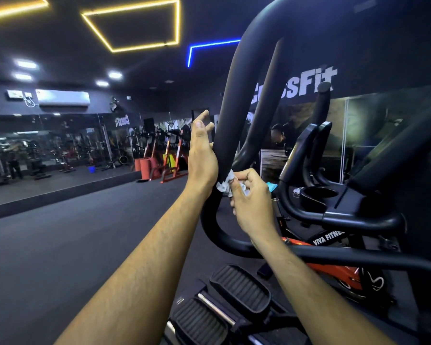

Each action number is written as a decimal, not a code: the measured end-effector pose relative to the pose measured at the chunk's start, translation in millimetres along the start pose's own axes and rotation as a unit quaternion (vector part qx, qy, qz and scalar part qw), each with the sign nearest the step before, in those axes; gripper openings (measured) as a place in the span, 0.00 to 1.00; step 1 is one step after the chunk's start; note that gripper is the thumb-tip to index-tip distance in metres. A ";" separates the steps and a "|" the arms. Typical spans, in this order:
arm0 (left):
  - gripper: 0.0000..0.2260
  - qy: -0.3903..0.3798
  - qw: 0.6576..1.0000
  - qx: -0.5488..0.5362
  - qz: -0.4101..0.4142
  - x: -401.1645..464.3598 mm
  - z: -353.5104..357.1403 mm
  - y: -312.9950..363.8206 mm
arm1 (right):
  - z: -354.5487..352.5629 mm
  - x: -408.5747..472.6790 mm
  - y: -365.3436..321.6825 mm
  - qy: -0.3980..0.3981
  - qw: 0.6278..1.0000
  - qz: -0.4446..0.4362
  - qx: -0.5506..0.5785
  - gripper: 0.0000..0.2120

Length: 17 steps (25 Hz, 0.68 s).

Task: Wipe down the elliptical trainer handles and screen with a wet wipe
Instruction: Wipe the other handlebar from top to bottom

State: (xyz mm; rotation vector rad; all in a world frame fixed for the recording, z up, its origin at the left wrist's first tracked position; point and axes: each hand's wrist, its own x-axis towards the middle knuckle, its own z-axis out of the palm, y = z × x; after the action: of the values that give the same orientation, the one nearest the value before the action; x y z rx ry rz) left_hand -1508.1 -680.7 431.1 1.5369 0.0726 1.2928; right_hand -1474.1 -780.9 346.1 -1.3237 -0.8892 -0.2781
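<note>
A thick black looped handle (237,95) of the elliptical trainer rises in front of me and curves over the top. My left hand (201,155) rests against its left side with the palm on the bar and the fingers straight. Just below and to the right, my right hand (253,202) pinches a crumpled white wet wipe (225,183) against the handle's lower part. The trainer's console (306,145) is seen edge-on further right, its screen face turned away from me.
Black pedals (239,290) lie below my arms. A cup holder (319,194) and lower grips (346,220) sit to the right, with an orange spin bike (334,270) behind. Open dark floor (72,232) stretches left toward a mirrored wall and orange racks (169,155).
</note>
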 end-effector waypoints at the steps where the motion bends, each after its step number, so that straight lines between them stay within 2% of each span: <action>1: 0.20 0.003 1.000 0.003 0.000 -0.1 -0.5 -0.1 | -5.5 3.0 -1.4 -0.020 0.999 -0.008 -0.030 0.05; 4: 0.22 0.011 1.000 0.009 -0.005 -1.9 -0.3 1.9 | -32.4 15.8 -20.0 -0.066 0.994 -0.044 -0.077 0.07; 8: 0.23 0.008 1.000 0.008 -0.014 -4.9 0.0 6.2 | -42.6 35.6 -54.8 0.076 0.988 -0.135 -0.018 0.04; 13: 0.23 0.007 1.000 0.008 -0.021 -10.4 -1.9 7.1 | 1.4 17.9 -45.7 0.145 0.983 -0.108 0.014 0.05; 17: 0.22 -0.005 1.000 0.015 0.004 -14.9 -0.6 13.0 | -3.6 -4.0 -23.4 0.078 0.990 -0.108 -0.049 0.05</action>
State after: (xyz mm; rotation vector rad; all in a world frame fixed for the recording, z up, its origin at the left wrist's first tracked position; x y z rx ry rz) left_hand -1521.6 -695.1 430.4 1.5695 0.0799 1.2957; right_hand -1490.4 -791.6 360.2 -1.2774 -0.8962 -0.5926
